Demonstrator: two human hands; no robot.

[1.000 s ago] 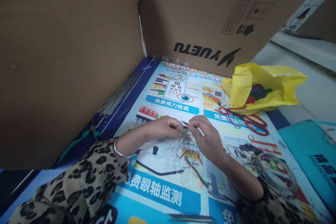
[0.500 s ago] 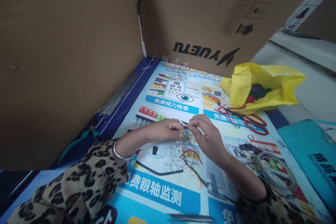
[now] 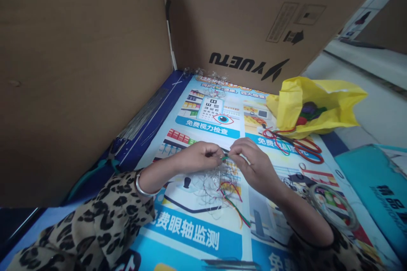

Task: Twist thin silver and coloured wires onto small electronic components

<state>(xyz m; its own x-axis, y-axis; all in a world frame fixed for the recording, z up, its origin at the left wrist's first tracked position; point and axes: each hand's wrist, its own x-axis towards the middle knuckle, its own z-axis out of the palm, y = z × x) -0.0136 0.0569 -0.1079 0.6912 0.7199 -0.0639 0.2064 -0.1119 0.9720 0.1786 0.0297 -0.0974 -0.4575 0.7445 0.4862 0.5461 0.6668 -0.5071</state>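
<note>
My left hand (image 3: 199, 157) and my right hand (image 3: 254, 165) meet fingertip to fingertip over a printed poster (image 3: 203, 228). Both pinch the same small green piece (image 3: 224, 158) at the top of a tangle of thin clear wire loops (image 3: 211, 184). Red, green and yellow strands (image 3: 233, 203) trail down from the tangle toward me. A silver bangle (image 3: 141, 184) sits on my left wrist, and both sleeves are leopard print.
Cardboard panels (image 3: 79, 59) wall off the left and back. A yellow plastic bag (image 3: 314, 103) lies at the right, with red-handled scissors (image 3: 300, 146) in front of it. A bundle of straight wires (image 3: 143, 114) lies along the left wall. A teal bag (image 3: 375, 190) sits far right.
The hands stay together at the same spot. The wire loops beneath them have shifted and spread slightly; the view drifted a little.
</note>
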